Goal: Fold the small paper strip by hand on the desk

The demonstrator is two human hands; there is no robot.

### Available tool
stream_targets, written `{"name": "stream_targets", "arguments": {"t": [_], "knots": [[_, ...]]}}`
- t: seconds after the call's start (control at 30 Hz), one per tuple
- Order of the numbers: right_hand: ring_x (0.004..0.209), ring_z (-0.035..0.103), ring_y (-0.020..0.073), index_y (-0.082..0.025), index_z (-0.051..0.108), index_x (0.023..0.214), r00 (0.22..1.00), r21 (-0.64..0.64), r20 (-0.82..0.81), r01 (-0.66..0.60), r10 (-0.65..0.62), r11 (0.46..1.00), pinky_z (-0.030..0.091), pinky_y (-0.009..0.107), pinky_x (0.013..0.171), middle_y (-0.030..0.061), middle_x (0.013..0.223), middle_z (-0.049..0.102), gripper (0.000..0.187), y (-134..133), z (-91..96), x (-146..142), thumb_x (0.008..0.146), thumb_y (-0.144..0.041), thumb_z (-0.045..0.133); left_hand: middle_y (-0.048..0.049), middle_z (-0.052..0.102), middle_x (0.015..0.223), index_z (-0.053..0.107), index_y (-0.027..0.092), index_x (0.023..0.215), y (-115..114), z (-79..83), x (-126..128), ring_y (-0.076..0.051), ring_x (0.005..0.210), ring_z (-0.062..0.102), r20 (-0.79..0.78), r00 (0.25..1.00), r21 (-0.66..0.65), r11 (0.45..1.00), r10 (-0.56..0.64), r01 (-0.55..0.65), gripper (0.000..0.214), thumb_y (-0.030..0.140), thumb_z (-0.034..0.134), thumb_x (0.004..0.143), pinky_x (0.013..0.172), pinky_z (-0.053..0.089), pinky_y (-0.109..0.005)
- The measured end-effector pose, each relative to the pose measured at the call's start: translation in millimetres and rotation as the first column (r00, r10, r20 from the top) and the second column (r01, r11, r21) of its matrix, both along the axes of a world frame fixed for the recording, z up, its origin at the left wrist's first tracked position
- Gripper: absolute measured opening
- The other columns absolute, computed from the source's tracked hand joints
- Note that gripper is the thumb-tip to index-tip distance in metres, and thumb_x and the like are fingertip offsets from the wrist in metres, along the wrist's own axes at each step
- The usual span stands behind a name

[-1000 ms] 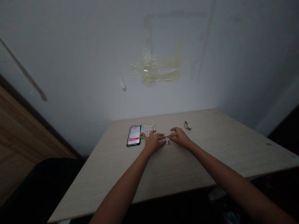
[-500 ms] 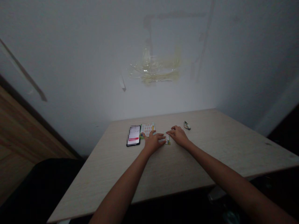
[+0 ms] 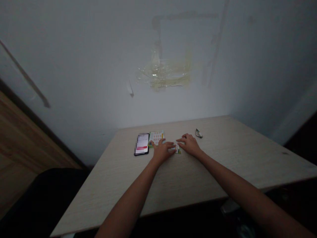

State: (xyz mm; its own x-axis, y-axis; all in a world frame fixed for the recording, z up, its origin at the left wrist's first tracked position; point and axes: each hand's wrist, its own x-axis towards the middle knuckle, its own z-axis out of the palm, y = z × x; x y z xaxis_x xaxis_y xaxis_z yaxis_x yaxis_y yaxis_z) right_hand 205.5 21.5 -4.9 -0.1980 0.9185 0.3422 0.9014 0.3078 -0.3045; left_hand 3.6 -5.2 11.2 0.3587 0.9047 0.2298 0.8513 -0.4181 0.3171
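Observation:
A small printed card or slip, white with green at its lower end, lies flat on the table between my two hands. My left hand rests at its left side with fingers spread, the fingertips touching its edge. From the right, my right hand reaches over the slip's upper part, fingers stretched out and lying on or just above it. Both hands cover parts of the slip. Beyond my left hand lies a larger printed sheet with rows of small pictures, partly hidden by the fingers.
Left of the sheet lies a phone with a lit screen. A crumpled small wrapper sits beyond my right hand. The pale wooden table meets a wall with old tape on it. A dark object stands at left.
My right hand's fingers have shifted very slightly over the slip. My left hand and the things on the table look the same.

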Motion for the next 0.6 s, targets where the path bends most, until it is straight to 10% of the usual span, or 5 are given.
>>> {"name": "stream_targets", "arguments": {"t": [0.6], "knots": [[0.114,0.05,0.0257,-0.033,0.07,0.111,0.999,-0.07,-0.052,0.002,-0.005,0.998,0.037,0.041,0.096,0.0068,0.117,0.056,0.035,0.9,2.1,-0.1,0.081,-0.051,0.064,0.0086,0.062,0.133,0.066,0.051,0.112,1.5,-0.7,-0.5,-0.037,0.136,0.033,-0.017,1.0,-0.005,1.0,-0.004,0.003,0.028,0.055,0.057,0.086,0.1,-0.008,-0.082]]}}
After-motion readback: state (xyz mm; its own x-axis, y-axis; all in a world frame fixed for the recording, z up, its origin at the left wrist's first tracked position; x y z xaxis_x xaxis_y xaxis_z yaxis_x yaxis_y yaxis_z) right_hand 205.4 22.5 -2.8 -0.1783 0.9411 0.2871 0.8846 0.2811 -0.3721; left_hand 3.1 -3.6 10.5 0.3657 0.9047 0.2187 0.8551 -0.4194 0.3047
